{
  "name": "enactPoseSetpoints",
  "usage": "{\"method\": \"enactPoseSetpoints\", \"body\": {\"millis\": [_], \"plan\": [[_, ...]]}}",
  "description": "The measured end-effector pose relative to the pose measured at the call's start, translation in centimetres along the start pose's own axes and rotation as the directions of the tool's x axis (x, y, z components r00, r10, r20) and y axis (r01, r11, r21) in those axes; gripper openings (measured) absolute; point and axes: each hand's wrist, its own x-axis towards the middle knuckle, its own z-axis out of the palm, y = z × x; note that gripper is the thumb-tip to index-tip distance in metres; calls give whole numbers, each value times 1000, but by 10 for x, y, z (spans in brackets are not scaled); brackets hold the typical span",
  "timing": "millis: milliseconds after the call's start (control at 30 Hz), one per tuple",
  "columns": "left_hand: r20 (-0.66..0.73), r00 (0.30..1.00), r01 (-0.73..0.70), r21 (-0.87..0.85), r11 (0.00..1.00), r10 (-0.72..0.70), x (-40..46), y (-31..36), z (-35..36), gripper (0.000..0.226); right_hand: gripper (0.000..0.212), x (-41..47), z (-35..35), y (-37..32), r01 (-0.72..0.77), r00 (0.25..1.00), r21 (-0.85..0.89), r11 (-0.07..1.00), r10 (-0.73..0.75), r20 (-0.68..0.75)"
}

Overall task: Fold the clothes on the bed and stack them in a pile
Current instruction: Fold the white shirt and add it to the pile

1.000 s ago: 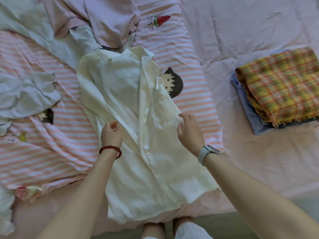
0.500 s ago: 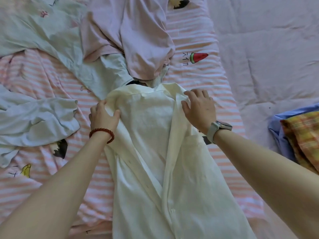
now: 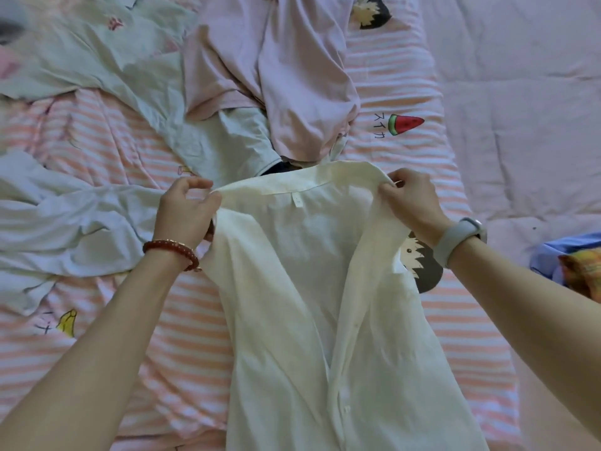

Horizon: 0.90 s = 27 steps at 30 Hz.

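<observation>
Folded pile [image 3: 575, 271] cut by right edge; white shirt [image 3: 325, 320] hem below frame

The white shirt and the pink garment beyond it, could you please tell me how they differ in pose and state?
The white shirt is spread lengthwise down the bed, front open; the pink garment lies crumpled in a heap. The left hand and right hand pinch the white shirt at its shoulders; nothing touches the pink garment. The white shirt has a collar and buttons; the pink garment shows none. Both rest on the striped sheet, unfolded.
</observation>
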Motion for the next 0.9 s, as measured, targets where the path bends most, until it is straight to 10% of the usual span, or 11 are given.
{"method": "enactPoseSetpoints", "body": {"millis": [200, 367, 467, 667, 800, 900], "plan": [[103, 989, 134, -258, 957, -111, 8, 35, 35, 15, 38, -18, 0, -28, -174, 979, 446, 878, 105, 176], [315, 932, 193, -14, 981, -179, 6, 8, 53, 57, 63, -27, 12, -23, -90, 964, 251, 964, 21, 266], [338, 941, -36, 167, 985, -23, -1, -10, 50, 63, 61, -29, 16, -11, 75, 963, 25, 997, -78, 256], [450, 732, -677, 568, 468, 512, -7, -5, 46, 49, 47, -19, 14, 3, 405, 905, -510, 759, -253, 342], [727, 591, -803, 569, 176, 350, -1, 1, 54, 41, 44, -4, 9, -3, 519, 854, -681, 517, -274, 442], [729, 586, -809, 551, 206, 354, 4, 0, 56, 22, 48, 6, 8, -10, 573, 819, -717, 396, -276, 502]]}}
